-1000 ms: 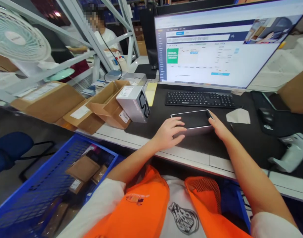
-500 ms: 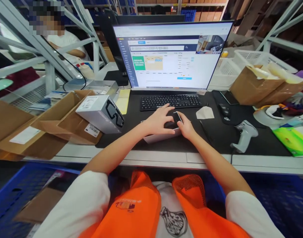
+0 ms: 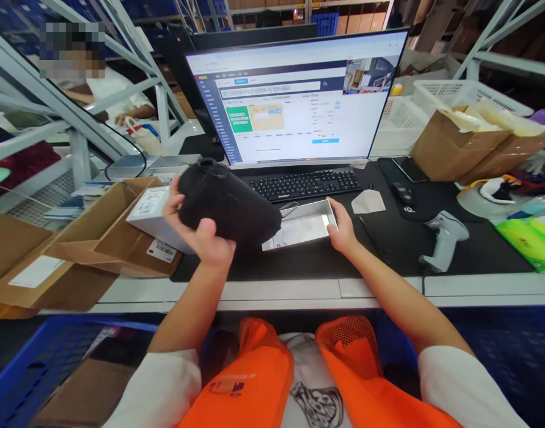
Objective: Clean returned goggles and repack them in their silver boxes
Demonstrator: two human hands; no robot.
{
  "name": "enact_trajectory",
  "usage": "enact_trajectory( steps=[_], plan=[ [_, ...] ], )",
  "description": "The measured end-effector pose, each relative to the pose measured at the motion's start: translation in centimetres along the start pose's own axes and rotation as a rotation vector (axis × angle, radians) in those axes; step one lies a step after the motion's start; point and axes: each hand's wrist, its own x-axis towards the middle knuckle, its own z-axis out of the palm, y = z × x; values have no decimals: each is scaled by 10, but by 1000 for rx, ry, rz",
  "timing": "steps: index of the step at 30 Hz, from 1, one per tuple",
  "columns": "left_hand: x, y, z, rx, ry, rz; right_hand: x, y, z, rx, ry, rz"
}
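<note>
A bulky black drawstring pouch [image 3: 230, 202] is held up over the left part of the desk mat. My left hand [image 3: 199, 232] grips it, thumb in front and fingers round its left end. Its cord loop hangs at the right end. Beside it lies a shallow white open box [image 3: 306, 226], its inside bare apart from faint marks. My right hand [image 3: 341, 227] pinches that box by its right end. Behind the pouch, partly hidden, a white printed carton [image 3: 154, 208] leans by the cardboard box.
Open cardboard boxes [image 3: 89, 235] stand on the left. A keyboard [image 3: 306, 185] lies below the monitor [image 3: 294, 113]. To the right are a mouse [image 3: 403, 193], a barcode scanner [image 3: 446, 241] and a green packet [image 3: 529, 241]. A co-worker [image 3: 116, 101] is at the far left.
My left hand has lifted the black pouch out of the white box and moved it left. My right hand still holds the box's right end, and the box's inside now shows.
</note>
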Motion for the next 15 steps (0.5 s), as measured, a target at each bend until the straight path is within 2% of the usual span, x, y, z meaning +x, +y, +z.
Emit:
enact_trajectory(
  steps=[2, 3, 5, 8, 10, 12, 15],
  plan=[
    [27, 21, -1, -22, -136, 119, 2, 4, -5, -46, 3, 10],
    [38, 33, -2, -8, -254, 172, 3, 6, -7, -70, -1, 18],
    [47, 56, -1, 54, -588, 241, 4, 11, -11, -117, -7, 30],
    [32, 79, 13, 164, -1172, 233, 5, 18, -14, -147, -15, 36],
    [9, 81, 29, 224, -1441, 211, 6, 22, -15, -131, -35, 53],
    [-15, 72, 45, 272, -1567, 217, 7, 25, -17, -109, -71, 103],
    [-42, 51, 61, 361, -1621, 207, 9, 26, -20, -66, -122, 192]
  ],
)
